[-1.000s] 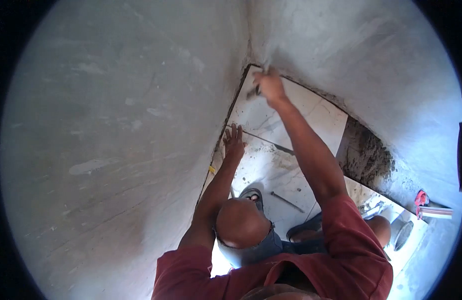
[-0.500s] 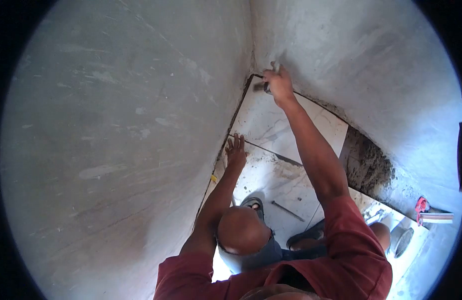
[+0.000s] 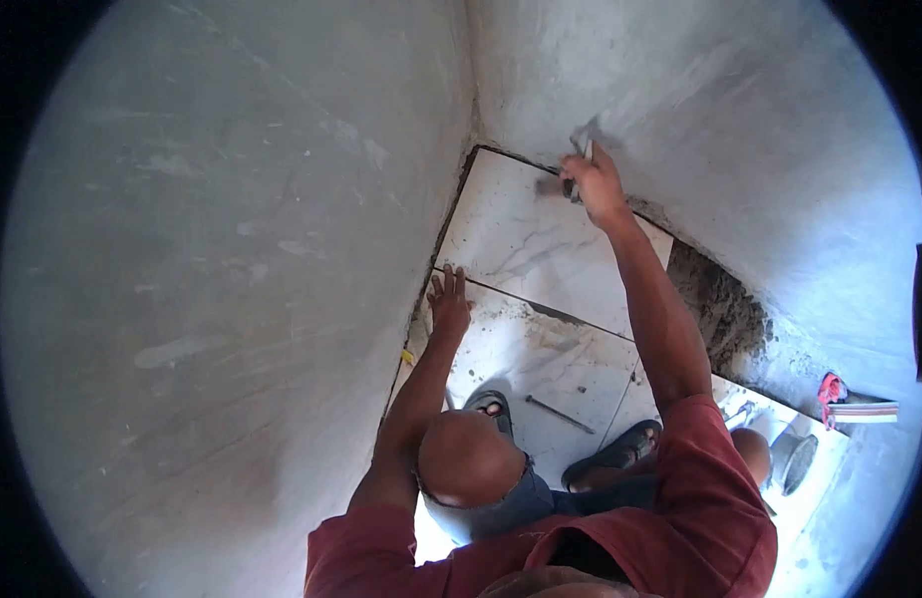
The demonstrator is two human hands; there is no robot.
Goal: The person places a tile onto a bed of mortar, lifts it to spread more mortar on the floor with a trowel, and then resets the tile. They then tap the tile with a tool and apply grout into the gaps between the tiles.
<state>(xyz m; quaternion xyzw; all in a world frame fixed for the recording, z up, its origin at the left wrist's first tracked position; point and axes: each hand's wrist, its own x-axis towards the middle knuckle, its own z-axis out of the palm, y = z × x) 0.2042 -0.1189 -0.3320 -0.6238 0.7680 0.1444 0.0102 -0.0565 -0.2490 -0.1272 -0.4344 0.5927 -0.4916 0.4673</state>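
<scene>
My right hand is stretched out to the far edge of a white marbled floor tile, where the tile meets the back wall. It is closed around a small metal tool whose grey blade points up against the wall. My left hand lies flat with fingers spread on the nearer tile, close to the left wall and just below the joint between the two tiles. I am squatting, with my knees and sandalled feet on the nearer tile.
Grey plastered walls meet in a corner ahead. Bare dark mortar lies right of the far tile. A thin metal rod rests on the near tile, a yellow spacer by the left wall. A round bucket and a red item sit at right.
My right hand has slid with the tool from the corner rightward along the back wall. My left hand has stayed flat on the near tile.
</scene>
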